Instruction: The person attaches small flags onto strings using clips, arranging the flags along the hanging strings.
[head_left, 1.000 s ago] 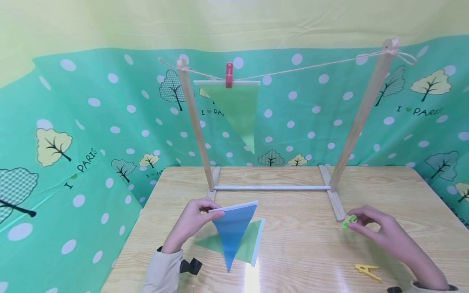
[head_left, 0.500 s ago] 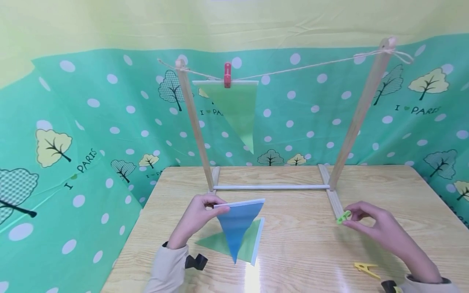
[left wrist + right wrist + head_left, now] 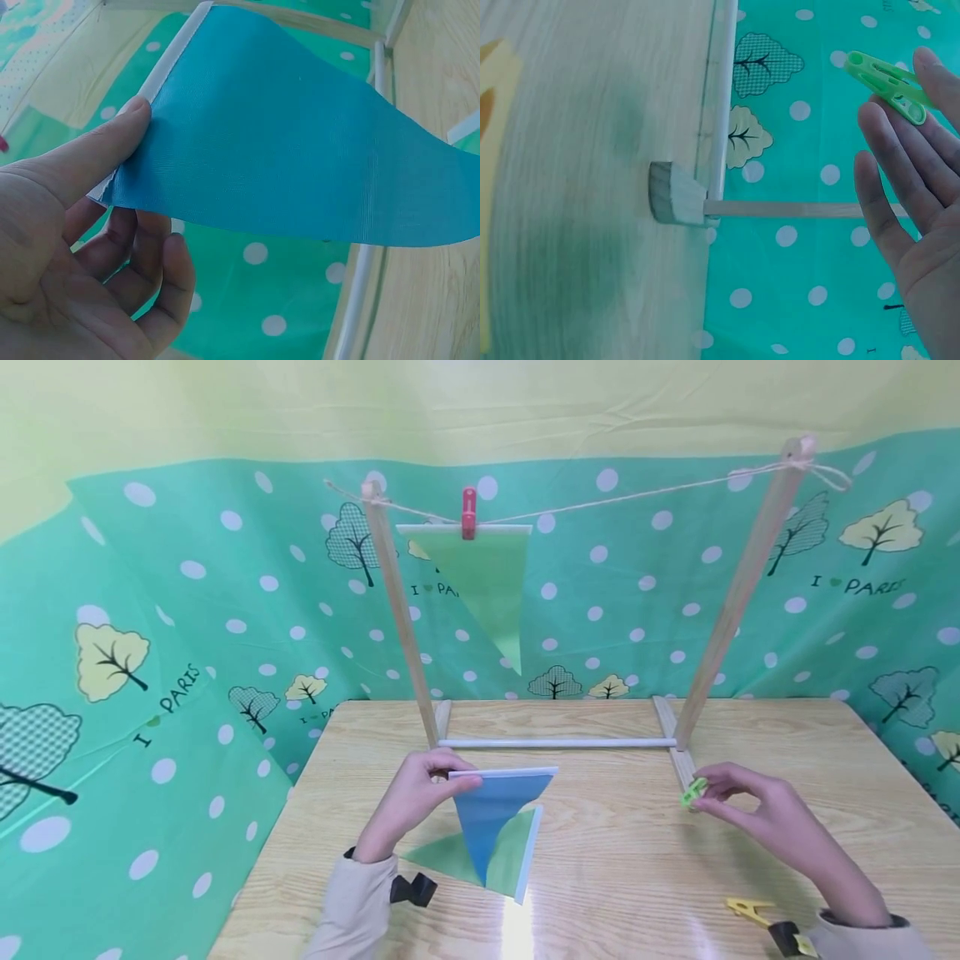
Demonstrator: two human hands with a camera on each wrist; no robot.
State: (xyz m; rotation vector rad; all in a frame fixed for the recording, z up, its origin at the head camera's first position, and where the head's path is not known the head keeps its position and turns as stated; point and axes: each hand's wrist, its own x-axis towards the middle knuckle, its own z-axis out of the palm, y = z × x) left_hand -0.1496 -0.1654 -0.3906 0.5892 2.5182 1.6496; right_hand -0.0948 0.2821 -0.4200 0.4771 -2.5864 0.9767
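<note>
My left hand (image 3: 411, 802) pinches a blue triangular pennant (image 3: 495, 810) by the left end of its white top edge, thumb in front. The pennant hangs point down, overlapping a green pennant (image 3: 517, 860) that lies on the table. In the left wrist view the blue cloth (image 3: 262, 135) bends away from the thumb. My right hand (image 3: 757, 806) pinches a green clothespin (image 3: 693, 792) between thumb and fingers, over the foot of the right post. Seen from the right wrist, the clothespin (image 3: 886, 86) sits at the fingertips, its far end pointing away from the hand.
A wooden frame with a left post (image 3: 401, 618), a right post (image 3: 742, 593) and a white crossbar (image 3: 555, 743) stands at the back. On its string (image 3: 637, 495), a red clothespin (image 3: 468, 514) holds a green pennant (image 3: 495, 577). A yellow clothespin (image 3: 748, 908) lies near my right wrist.
My left hand has moved right and slightly up with the blue pennant. My right hand has shifted left and slightly up with the green clothespin.
</note>
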